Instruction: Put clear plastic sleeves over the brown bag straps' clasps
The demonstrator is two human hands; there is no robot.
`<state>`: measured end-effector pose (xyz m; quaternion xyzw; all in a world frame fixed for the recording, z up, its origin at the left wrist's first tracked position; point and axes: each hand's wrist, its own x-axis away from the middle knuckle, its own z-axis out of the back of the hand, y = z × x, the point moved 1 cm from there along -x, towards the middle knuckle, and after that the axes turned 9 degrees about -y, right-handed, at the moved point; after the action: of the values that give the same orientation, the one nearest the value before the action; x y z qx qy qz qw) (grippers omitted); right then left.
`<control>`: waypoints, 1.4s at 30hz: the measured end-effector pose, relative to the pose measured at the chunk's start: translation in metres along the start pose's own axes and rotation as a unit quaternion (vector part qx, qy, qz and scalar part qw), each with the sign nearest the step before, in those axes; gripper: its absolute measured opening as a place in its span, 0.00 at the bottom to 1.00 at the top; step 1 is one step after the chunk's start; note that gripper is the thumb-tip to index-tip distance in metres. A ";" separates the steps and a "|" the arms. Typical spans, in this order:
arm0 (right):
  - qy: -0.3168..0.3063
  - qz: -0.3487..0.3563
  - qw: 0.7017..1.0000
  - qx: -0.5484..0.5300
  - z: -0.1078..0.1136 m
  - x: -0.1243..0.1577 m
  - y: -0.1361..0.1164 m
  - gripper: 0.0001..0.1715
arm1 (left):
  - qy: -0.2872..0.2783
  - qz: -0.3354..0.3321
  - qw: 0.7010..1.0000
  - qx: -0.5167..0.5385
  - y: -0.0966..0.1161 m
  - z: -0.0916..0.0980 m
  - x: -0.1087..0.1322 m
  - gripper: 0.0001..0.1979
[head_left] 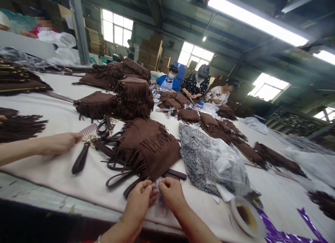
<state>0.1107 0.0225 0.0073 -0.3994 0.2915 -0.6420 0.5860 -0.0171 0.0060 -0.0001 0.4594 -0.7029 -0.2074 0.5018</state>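
A brown suede fringed bag [151, 148] lies on the white table [60, 173] in front of me. My left hand [141, 197] and my right hand [171, 194] meet at the bag's near corner. Both are pinched closed on a small clear plastic piece [159, 192] between them. Dark brown straps [120, 178] trail from the bag to the left.
A co-worker's hand [59, 143] reaches in from the left beside a pink comb [88, 129] and a strap clasp. Several more fringed bags cover the table. A patterned cloth [195, 155], a clear plastic bag [227, 164] and a tape roll [247, 216] lie right. People sit at the far end.
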 end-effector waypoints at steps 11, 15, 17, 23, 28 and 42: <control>0.000 -0.004 0.997 0.079 -0.002 -0.006 0.001 0.12 | -0.012 0.010 1.000 -0.005 -0.008 0.000 -0.001 0.10; 0.009 0.001 0.996 0.086 0.001 -0.006 -0.003 0.11 | -0.030 0.018 0.999 -0.038 -0.009 0.001 -0.002 0.08; 0.011 -0.004 0.997 0.079 0.002 -0.005 -0.002 0.12 | -0.036 0.022 0.998 -0.045 -0.008 0.001 -0.003 0.08; -0.016 0.011 0.998 0.054 0.000 -0.002 0.003 0.14 | -0.028 0.017 0.999 -0.031 -0.007 0.000 -0.002 0.08; 0.001 -0.031 0.993 0.117 -0.003 -0.003 -0.001 0.11 | -0.035 0.008 0.999 -0.011 -0.008 -0.003 0.002 0.07; 0.004 -0.020 0.996 -0.091 -0.003 0.004 0.004 0.11 | -0.082 -0.021 0.979 -0.184 -0.008 0.001 0.004 0.12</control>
<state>0.1101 0.0173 0.0032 -0.4542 0.3431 -0.6262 0.5328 -0.0151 -0.0016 -0.0044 0.3558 -0.6818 -0.3805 0.5137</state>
